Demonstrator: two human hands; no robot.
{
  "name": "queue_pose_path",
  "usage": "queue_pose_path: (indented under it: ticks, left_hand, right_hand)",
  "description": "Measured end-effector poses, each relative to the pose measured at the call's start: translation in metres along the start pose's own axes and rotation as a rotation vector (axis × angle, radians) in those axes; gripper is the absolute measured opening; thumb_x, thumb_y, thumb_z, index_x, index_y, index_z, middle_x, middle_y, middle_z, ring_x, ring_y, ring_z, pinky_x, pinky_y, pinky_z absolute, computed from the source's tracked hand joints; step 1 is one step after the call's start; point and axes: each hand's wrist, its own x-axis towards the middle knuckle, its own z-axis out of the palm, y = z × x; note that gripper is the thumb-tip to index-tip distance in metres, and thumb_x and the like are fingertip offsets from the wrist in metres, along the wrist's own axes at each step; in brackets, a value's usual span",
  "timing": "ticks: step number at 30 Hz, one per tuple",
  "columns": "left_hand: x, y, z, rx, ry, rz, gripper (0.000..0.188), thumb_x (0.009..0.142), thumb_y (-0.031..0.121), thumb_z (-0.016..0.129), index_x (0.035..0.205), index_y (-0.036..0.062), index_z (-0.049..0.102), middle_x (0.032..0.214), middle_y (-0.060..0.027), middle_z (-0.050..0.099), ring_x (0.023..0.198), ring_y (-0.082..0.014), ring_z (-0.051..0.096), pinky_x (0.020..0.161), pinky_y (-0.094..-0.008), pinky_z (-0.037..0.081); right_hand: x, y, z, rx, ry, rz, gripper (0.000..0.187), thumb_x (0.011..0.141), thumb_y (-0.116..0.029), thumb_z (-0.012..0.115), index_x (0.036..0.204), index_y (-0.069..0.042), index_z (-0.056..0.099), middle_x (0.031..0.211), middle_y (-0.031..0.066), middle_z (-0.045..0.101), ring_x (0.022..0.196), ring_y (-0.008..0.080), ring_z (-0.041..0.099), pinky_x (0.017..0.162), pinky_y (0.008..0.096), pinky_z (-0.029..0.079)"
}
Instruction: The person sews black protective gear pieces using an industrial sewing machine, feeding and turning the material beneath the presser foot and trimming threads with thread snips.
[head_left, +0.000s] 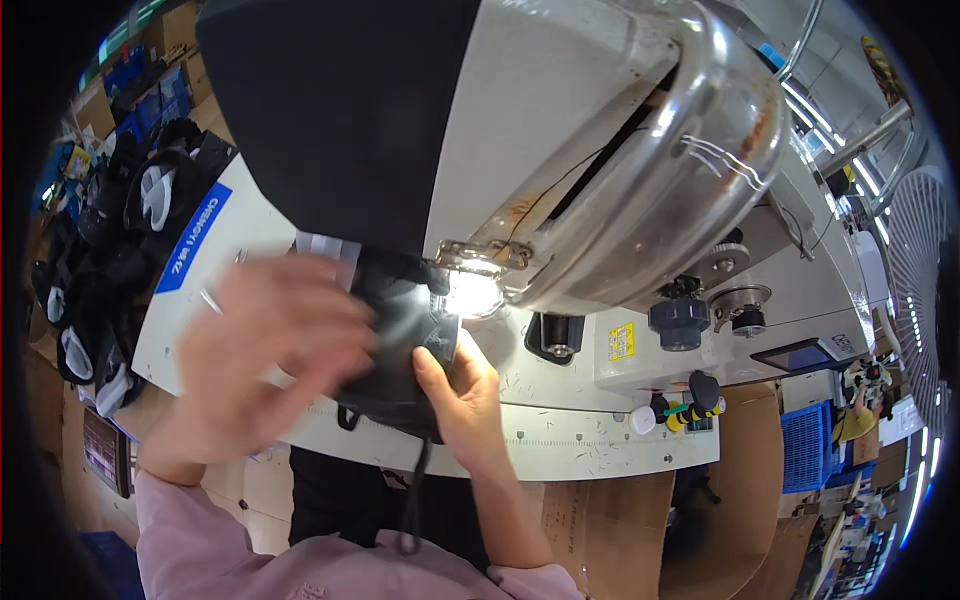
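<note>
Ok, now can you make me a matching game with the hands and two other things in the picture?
Things:
1. Left hand
2. Right hand
3. Machine lamp
4. Plastic basket

What goes with each:
A. Blue, over on the right side of the picture
B. Holding the edge of the black piece, thumb on top
C. Glowing bright white
D. Too blurry to see its fingers clearly

Right pairs: 1-D, 2-B, 3-C, 4-A.
</note>
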Motion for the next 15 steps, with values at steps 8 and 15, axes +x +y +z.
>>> queue_pose_path:
  ticks: [8,15]
  left_hand:
    - [-0.001,-0.033,0.054,-0.614,-0.371,-0.634,0.028,0.086,0.021,0.071,0.072,0.0028,0.057,0.06,-0.0002,0.052,0.054,-0.0043,0.046,0.051,-0.0229,0.039]
    - [0.018,-0.059,0.074,-0.359,-0.394,-0.485,0.033,0.069,0.025,0.081,0.072,-0.0002,0.06,0.062,-0.0032,0.059,0.056,-0.0117,0.055,0.054,-0.0251,0.044]
  right_hand:
    - [-0.007,0.012,0.005,-0.152,0.106,-0.074,0.018,0.094,-0.013,0.063,0.103,0.002,0.057,0.094,0.0041,0.063,0.087,0.0072,0.056,0.077,0.0227,0.046]
    - [0.002,0.027,0.011,-0.281,0.207,-0.169,0.014,0.091,-0.013,0.064,0.089,0.0,0.059,0.07,-0.0041,0.049,0.062,0.003,0.041,0.054,0.0216,0.033]
